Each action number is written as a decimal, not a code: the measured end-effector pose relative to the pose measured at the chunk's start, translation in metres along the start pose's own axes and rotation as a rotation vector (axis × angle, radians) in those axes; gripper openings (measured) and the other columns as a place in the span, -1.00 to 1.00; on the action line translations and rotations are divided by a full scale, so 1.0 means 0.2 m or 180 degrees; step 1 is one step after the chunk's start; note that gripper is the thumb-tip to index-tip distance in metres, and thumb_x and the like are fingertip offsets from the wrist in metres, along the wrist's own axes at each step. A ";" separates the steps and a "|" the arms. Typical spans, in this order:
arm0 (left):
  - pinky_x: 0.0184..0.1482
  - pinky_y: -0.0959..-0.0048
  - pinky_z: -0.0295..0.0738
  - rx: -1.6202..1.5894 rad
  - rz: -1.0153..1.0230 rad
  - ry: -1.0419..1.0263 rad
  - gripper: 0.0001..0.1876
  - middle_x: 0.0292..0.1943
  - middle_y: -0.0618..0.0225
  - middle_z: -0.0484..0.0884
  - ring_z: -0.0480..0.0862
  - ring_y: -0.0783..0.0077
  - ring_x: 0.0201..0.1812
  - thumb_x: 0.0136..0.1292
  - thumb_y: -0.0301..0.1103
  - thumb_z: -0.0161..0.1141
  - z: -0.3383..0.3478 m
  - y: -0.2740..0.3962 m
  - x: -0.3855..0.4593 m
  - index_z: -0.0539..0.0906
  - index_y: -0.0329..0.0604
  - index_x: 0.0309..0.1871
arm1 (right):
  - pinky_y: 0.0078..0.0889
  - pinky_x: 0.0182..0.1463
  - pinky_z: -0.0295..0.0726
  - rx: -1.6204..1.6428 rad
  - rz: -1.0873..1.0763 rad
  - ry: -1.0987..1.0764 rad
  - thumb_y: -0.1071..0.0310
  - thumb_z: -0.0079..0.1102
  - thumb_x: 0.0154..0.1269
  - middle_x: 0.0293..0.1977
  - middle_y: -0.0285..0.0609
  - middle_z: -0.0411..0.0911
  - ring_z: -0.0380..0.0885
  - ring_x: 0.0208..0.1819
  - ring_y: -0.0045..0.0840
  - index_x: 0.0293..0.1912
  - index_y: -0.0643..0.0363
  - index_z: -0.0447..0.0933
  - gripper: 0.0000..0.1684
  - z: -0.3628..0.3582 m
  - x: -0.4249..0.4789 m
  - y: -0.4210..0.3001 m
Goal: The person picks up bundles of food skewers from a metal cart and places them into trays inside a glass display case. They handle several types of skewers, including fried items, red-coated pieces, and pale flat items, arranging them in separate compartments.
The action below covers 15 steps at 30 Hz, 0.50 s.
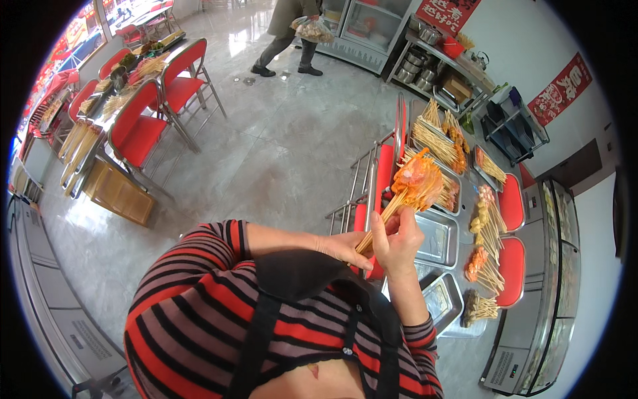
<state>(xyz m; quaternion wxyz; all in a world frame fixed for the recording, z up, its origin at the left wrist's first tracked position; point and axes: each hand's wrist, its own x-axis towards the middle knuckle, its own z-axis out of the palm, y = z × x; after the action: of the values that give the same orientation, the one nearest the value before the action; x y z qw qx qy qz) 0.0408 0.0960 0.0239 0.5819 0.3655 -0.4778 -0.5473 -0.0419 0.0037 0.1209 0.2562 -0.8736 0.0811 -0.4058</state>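
Note:
A bundle of wooden skewers with orange-coated meat (418, 180) is held in front of my chest, meat end up and to the right. My right hand (398, 237) grips the sticks just below the meat. My left hand (346, 249) is around the lower ends of the sticks. Beside my right hand, two metal trays (451, 242) stand on the steel table (464, 199). Several bunches of skewers lie along the table's far side: pale yellow pieces (480, 222), orange meat (477, 264) and dark brown pieces (471, 306).
More filled skewer trays (436, 142) stand at the table's upper end. Red chairs (511, 272) flank it. Another table with skewers (104, 107) and red chairs (142, 129) is at left. A person (291, 30) carrying a plastic bag walks near a glass-door fridge (369, 30). A display cooler (528, 299) lines the right.

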 end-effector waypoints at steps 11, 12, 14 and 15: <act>-0.54 0.60 0.31 -0.0106 -0.0568 -0.0282 -0.77 -0.49 0.46 0.43 0.42 0.59 -0.57 0.07 -0.41 0.28 0.02 0.07 -0.03 0.43 -0.18 -0.29 | -0.52 -0.58 0.36 0.0081 -0.0104 -0.0204 0.37 0.37 0.00 -0.64 -0.23 0.35 0.36 -0.65 -0.51 -0.33 0.28 0.41 -0.68 -0.03 -0.04 -0.01; -0.56 0.61 0.29 -0.0328 -0.0563 -0.0077 -0.79 -0.51 0.46 0.43 0.41 0.59 -0.58 0.08 -0.42 0.26 0.03 0.08 -0.03 0.44 -0.18 -0.29 | -0.50 -0.57 0.39 0.0100 -0.0062 -0.0234 0.36 0.38 -0.03 -0.61 -0.23 0.36 0.38 -0.64 -0.48 -0.34 0.26 0.42 -0.67 -0.03 -0.04 -0.01; -0.58 0.62 0.26 -0.0776 -0.0553 0.0324 -0.85 -0.53 0.47 0.43 0.40 0.61 -0.61 0.11 -0.45 0.23 0.06 0.11 -0.05 0.47 -0.17 -0.29 | -0.53 -0.52 0.42 0.0332 -0.0253 -0.0364 0.39 0.33 0.03 -0.60 -0.19 0.40 0.42 -0.61 -0.50 -0.28 0.29 0.44 -0.71 -0.04 -0.05 0.01; -0.59 0.63 0.25 -0.0961 -0.0452 0.0660 -0.85 -0.54 0.47 0.43 0.40 0.62 -0.61 0.12 -0.47 0.21 0.05 0.10 -0.05 0.48 -0.17 -0.27 | -0.55 -0.49 0.44 0.0458 -0.0356 -0.0448 0.41 0.31 0.06 -0.60 -0.18 0.42 0.44 -0.59 -0.51 -0.26 0.31 0.45 -0.72 -0.04 -0.07 0.02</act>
<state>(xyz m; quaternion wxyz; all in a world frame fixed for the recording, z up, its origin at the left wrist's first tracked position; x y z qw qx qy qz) 0.0382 0.1100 0.0447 0.6362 0.3613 -0.3007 -0.6118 -0.0564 0.0026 0.1142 0.3002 -0.8824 -0.0153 -0.3618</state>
